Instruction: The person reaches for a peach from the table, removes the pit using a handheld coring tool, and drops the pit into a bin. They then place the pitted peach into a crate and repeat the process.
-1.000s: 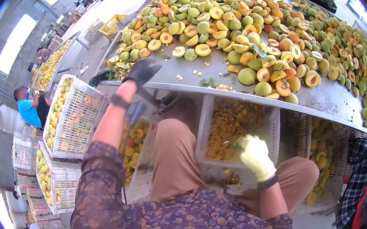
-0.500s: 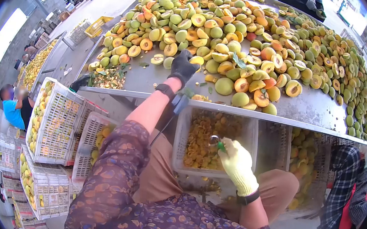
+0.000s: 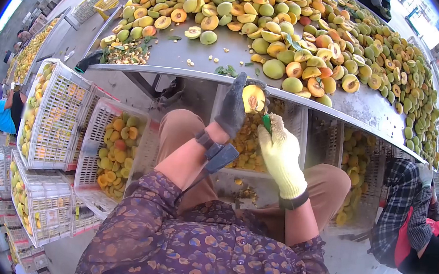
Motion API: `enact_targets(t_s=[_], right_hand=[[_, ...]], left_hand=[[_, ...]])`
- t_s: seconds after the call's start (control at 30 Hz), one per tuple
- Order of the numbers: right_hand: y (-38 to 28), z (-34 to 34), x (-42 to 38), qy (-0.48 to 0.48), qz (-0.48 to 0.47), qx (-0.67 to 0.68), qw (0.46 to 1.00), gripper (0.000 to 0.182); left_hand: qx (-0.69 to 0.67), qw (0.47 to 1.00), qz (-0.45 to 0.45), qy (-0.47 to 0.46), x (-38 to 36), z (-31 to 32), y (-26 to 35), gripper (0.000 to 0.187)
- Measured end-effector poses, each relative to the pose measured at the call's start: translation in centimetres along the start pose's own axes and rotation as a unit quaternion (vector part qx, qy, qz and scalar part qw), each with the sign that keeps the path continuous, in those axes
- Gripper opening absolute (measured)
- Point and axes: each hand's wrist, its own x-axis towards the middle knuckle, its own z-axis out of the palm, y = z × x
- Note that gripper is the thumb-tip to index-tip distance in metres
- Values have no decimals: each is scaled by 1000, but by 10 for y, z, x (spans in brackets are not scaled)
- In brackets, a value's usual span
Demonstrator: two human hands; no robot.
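Observation:
My left hand, in a dark glove, holds a halved yellow fruit with its cut face showing, just in front of the table's edge. My right hand, in a pale yellow glove, is closed around a green-handled tool. The tool's tip is at the lower side of the fruit and cannot be made out. Both hands are above a white crate of cut yellow pieces. Green and orange fruit, whole and halved, is heaped on the metal table.
At left stand stacked white crates of fruit and another fruit crate. More fruit lies in a crate at right. A co-worker in plaid sleeves sits at far right, and a person in blue is at far left.
My left hand has drawn back from the heap to the table's edge with a halved fruit. My right hand has risen to meet it with the tool. The view has shifted.

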Motion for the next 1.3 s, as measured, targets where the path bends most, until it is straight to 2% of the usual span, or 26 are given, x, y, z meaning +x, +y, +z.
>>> enact_targets(t_s=[0.03,0.27,0.33,0.37,0.4,0.47,0.5,0.53,0.57,0.6,0.63,0.67,0.7,0.73,0.77,0.8,0.83,0.87,0.9,0.93,1.0,1.03,1.13,1.2,1.27,1.3], right_hand=[[0,2,1,11,-7,-1,1000,19],[8,17,4,-13,-11,-87,996,24],[15,23,2,-47,14,-175,983,24],[16,23,1,-50,17,-174,983,24],[18,23,1,-64,2,-172,983,25],[22,20,2,-82,-9,-165,983,26],[23,14,5,-136,-14,-97,986,26],[20,8,7,-186,-19,-28,982,27],[11,-1,8,-216,45,73,973,27],[10,0,8,-214,49,75,973,27],[8,1,9,-201,96,146,964,27],[7,2,10,-186,142,216,948,27],[8,3,11,-183,142,217,948,27],[11,6,11,-178,145,223,947,27],[12,9,10,-173,149,230,946,28],[13,8,9,-172,152,232,945,28],[14,3,11,-216,164,215,938,28],[13,-3,13,-260,175,196,929,28],[8,-13,17,-281,160,166,932,28],[2,-23,21,-337,211,188,898,26],[14,-22,19,-368,185,232,881,24],[22,-19,18,-368,186,234,880,24],[33,-9,11,-363,140,264,883,24],[29,-6,5,-402,192,340,828,26],[28,-7,3,-389,183,382,818,31],[30,-12,1,-409,186,402,798,33]], left_hand=[[-122,990,-72,-8,4,-2,-2,49],[-29,998,-60,-20,-1,-1,-15,52],[204,976,78,-21,-3,-2,-16,49],[216,969,116,-30,-4,0,-12,44],[216,969,112,-29,-3,0,-7,44],[23,995,-97,-25,1,-1,5,45],[62,992,-77,-81,3,-4,7,48],[63,991,-81,-81,8,-8,6,48],[-3,977,-192,-90,13,-12,5,48],[-68,947,-299,-98,15,-13,3,49],[-140,948,-280,-53,12,-5,7,46],[-139,948,-281,-55,10,-4,-8,46],[8,998,-69,1,8,-3,-29,41],[155,975,147,58,4,-4,-42,37],[273,927,252,51,-8,18,-10,28],[274,928,249,49,-7,17,-6,28],[195,975,94,57,-6,15,-4,27],[109,990,-63,65,-4,14,-2,26],[110,991,-72,37,-3,14,1,27],[111,990,-74,37,-1,13,3,27],[71,986,-131,-78,2,9,8,34],[113,980,-125,-105,2,9,9,35],[89,983,-136,-86,-8,10,5,39],[67,987,-122,-78,-13,14,5,38],[42,991,-104,-72,-13,16,5,38],[-20,991,-116,-66,-11,15,3,41]])
